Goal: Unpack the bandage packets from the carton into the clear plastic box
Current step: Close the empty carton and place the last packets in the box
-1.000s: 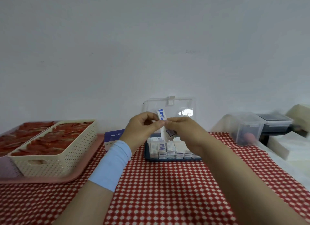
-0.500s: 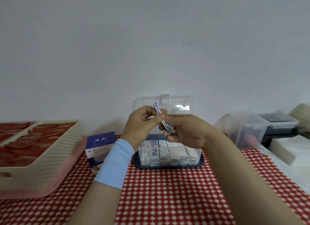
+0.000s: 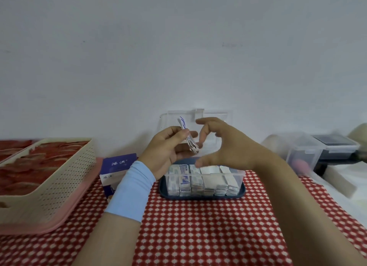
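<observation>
Behind the sleeve [image 3: 132, 190], half-hidden carton [image 3: 117, 166]

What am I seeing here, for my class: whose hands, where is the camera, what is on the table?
No machine: a person's bare hands, filmed by one camera worn on the head, looking forward and down. The left hand pinches a few packets; the right hand is open beside them, holding nothing. Below stands the clear box, lid up, with stored packets inside. Left of it stand a blue carton and a cream basket. The cloth is red checked.

Checked tablecloth [image 3: 198, 230] under carton [image 3: 119, 167], box [image 3: 238, 172], tray [image 3: 65, 218]
</observation>
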Tool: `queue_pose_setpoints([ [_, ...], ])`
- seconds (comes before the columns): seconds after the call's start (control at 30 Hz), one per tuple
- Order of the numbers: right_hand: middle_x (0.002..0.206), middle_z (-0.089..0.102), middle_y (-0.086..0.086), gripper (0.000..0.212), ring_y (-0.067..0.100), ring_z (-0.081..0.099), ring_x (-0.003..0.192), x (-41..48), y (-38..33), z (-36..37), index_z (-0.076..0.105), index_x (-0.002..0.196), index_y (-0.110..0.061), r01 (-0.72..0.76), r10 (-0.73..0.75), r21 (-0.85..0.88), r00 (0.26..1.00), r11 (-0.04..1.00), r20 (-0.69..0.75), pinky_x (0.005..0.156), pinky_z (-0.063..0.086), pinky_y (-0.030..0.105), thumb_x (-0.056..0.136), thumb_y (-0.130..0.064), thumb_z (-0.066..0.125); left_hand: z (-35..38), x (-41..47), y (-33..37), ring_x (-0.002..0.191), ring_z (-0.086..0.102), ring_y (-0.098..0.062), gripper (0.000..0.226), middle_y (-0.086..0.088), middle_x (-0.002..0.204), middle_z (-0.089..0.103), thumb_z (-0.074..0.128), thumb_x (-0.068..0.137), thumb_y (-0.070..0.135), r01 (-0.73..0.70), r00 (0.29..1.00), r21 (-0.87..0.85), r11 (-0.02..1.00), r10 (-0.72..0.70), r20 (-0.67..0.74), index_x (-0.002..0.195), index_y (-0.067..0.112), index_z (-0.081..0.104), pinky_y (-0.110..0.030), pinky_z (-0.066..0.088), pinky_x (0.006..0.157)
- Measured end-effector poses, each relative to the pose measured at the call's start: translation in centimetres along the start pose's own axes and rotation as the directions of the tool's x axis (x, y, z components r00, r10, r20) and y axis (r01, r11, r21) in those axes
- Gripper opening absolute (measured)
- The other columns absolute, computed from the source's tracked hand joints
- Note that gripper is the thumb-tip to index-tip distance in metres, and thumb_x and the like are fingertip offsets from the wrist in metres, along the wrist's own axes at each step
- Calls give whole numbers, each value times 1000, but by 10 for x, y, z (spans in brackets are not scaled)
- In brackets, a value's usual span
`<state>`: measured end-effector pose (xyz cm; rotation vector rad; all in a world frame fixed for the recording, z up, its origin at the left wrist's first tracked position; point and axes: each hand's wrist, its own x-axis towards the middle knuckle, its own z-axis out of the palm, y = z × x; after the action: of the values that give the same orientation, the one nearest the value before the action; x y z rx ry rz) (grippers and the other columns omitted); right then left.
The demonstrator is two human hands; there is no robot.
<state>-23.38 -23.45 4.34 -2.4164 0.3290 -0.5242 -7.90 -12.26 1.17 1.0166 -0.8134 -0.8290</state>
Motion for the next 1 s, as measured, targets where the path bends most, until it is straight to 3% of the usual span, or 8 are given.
queue_pose_setpoints([
  [0.13,135,40,-26,49,-18,36,119,-1,-3,8,57,87,-21,65,-64,-56,998,996,10,93,28,-1,58,-29,95,7,-4,0,82,73,-29,26,-11,100,72,62,85,22,93,979,41,995,-99,178,101,2,59,-34,59,64],
  [0.27,146,41,-21,46,-7,36,134,1,1,10,55,80,-28,107,-115,-107,991,988,-74,101,29,7,57,-35,94,7,-4,-2,75,72,-22,25,-8,102,73,62,84,24,136,969,47,990,-143,201,101,5,61,-29,57,57],
  [0.4,117,58,-13,41,-1,58,108,2,0,16,55,71,-22,147,-151,-49,984,988,-98,85,44,9,60,-24,94,8,-5,-3,74,72,-19,25,-7,92,75,61,84,23,157,966,-23,987,-148,212,101,5,61,-29,58,58],
  [0.5,121,58,-9,43,0,60,99,1,-2,19,55,74,-13,160,-159,1,981,987,-110,76,50,10,58,-19,95,9,-4,-2,71,73,-18,22,-5,81,75,58,84,21,149,972,-86,985,-129,198,98,4,62,-27,57,55],
  [0.7,108,65,-12,43,4,61,100,-1,-2,14,55,78,-18,100,-99,62,995,993,-25,86,46,16,62,-28,93,2,-4,-3,88,73,-24,30,-9,105,73,59,86,22,194,962,-61,979,-177,207,110,4,63,-34,62,69],
  [0.77,105,68,-8,36,3,64,99,0,1,11,58,85,-13,83,-96,192,993,978,61,91,48,23,71,-31,86,2,-5,-3,89,72,-25,35,-12,109,71,58,90,21,232,945,-50,971,-213,247,118,1,62,-35,62,70],
  [0.87,105,68,15,20,15,66,88,2,8,6,54,108,-5,51,-56,446,998,894,-2,84,53,34,94,-16,63,3,-10,1,85,73,-24,40,-11,105,72,56,89,22,268,921,0,963,-256,292,123,1,59,-33,62,59],
  [1.0,98,72,8,36,8,68,80,1,11,-1,57,129,-16,-22,33,388,999,922,-22,81,52,24,95,-4,62,6,-14,2,79,73,-23,36,-6,99,75,54,86,24,258,902,86,962,-272,335,117,7,57,-33,62,57],
])
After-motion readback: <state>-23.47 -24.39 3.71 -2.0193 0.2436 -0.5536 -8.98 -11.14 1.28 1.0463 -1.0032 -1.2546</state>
